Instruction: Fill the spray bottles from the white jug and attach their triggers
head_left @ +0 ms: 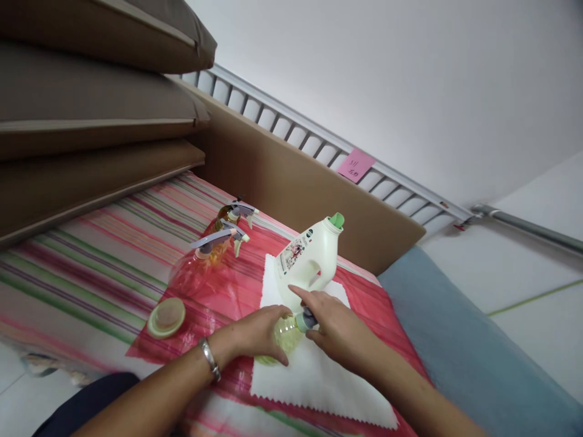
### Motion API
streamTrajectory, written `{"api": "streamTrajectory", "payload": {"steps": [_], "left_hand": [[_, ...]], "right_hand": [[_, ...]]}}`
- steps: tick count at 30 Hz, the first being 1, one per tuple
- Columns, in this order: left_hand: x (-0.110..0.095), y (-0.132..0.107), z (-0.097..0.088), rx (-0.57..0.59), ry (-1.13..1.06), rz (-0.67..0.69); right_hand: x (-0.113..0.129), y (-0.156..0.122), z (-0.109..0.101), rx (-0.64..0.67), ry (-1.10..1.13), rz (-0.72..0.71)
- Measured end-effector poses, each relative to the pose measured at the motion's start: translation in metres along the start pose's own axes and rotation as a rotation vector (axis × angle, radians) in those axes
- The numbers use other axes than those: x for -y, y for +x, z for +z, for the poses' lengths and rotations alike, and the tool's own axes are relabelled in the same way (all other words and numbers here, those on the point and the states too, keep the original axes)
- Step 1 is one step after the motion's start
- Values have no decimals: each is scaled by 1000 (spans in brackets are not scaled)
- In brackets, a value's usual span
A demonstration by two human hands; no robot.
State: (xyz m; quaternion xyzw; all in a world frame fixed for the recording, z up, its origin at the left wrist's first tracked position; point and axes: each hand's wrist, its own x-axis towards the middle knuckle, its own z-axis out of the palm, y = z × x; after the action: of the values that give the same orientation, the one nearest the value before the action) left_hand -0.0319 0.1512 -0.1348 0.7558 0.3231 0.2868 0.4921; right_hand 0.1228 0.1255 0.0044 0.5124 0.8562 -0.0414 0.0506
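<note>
A clear spray bottle (288, 335) with yellowish liquid is held over a white cloth (319, 376) with zigzag edges. My left hand (262, 334) is wrapped around its body. At its neck, my right hand (334, 321) closes on the grey-and-green spray head (306, 320), partly covering it. Just beyond my hands a white jug (314, 249) with a handle and a green spout stands on the cloth. A round pale green cap (166, 317) lies to the left on red plastic sheeting.
Two more spray bottles stand at the back left, a clear one (194, 273) and an amber one (223, 213). Stacked brown cushions (104, 103) rise at the far left. Behind are a tan board (282, 170) and a white radiator (282, 128) with a pink note (356, 165).
</note>
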Motion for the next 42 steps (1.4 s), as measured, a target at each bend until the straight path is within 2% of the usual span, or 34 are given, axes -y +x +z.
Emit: {"api": "streamTrajectory", "payload": {"steps": [5, 7, 12, 15, 17, 21, 26, 31, 36, 42], "left_hand": [[8, 2, 3, -8, 11, 16], [10, 2, 4, -9, 8, 29], [10, 2, 5, -11, 13, 24], [8, 2, 4, -3, 15, 30], [6, 1, 3, 4, 15, 21], [4, 1, 2, 4, 31, 5], [4, 1, 3, 10, 39, 67], [5, 1, 3, 13, 60, 50], [7, 2, 4, 12, 54, 55], [5, 1, 3, 23, 45, 35]], "right_hand": [[6, 11, -6, 147, -82, 69], [8, 11, -11, 172, -117, 107], [10, 12, -16, 194, -89, 86], [10, 12, -15, 235, -89, 167], [9, 12, -15, 231, -80, 191], [7, 12, -13, 205, -28, 128], [7, 15, -13, 214, -47, 220], [5, 13, -9, 225, 36, 140], [5, 17, -7, 265, 5, 251], [8, 22, -2, 240, 115, 379]]}}
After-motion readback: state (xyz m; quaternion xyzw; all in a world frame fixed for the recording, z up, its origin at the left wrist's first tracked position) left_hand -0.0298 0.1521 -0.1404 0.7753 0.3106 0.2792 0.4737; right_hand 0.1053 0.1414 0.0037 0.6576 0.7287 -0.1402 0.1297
